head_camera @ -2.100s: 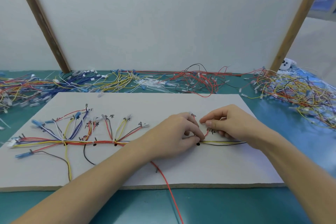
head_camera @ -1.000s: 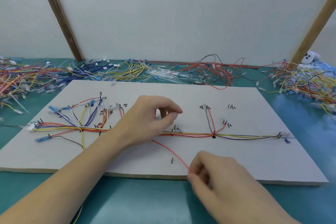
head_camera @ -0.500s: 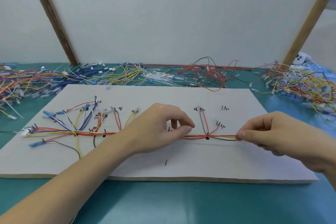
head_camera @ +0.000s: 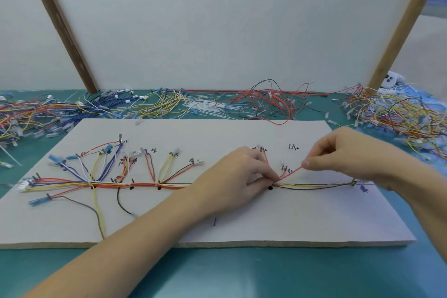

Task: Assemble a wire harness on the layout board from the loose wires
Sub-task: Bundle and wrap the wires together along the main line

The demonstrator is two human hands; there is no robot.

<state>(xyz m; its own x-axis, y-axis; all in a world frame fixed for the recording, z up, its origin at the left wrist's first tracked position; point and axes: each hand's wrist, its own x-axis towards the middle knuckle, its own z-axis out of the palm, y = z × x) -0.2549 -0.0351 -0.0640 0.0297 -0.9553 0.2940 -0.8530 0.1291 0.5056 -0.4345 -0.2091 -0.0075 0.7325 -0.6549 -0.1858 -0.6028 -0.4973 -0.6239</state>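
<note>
The white layout board (head_camera: 302, 220) lies on the teal table, with a harness trunk (head_camera: 145, 185) of red, yellow and blue wires running along its drawn line and branches fanning up to labelled pegs. My left hand (head_camera: 239, 176) pinches the trunk at the black dot junction (head_camera: 270, 187) right of centre. My right hand (head_camera: 343, 152) pinches the free end of a red wire (head_camera: 291, 173), which rises at a slant from that junction towards the peg marked above (head_camera: 291, 146). Black and yellow wires (head_camera: 314, 186) continue right to the end peg (head_camera: 353, 182).
Loose wires lie in heaps along the back of the table: red and black ones (head_camera: 271, 101), yellow and blue ones (head_camera: 145, 101), white ties (head_camera: 208, 107), a mixed pile (head_camera: 399, 116) at the right, another pile (head_camera: 24, 113) at the left. Wooden props (head_camera: 60, 26) lean against the white wall.
My right hand has lifted the red wire's end from the trunk line up and left, towards the upper pegs. My left hand has shifted right along the trunk onto the junction dot.
</note>
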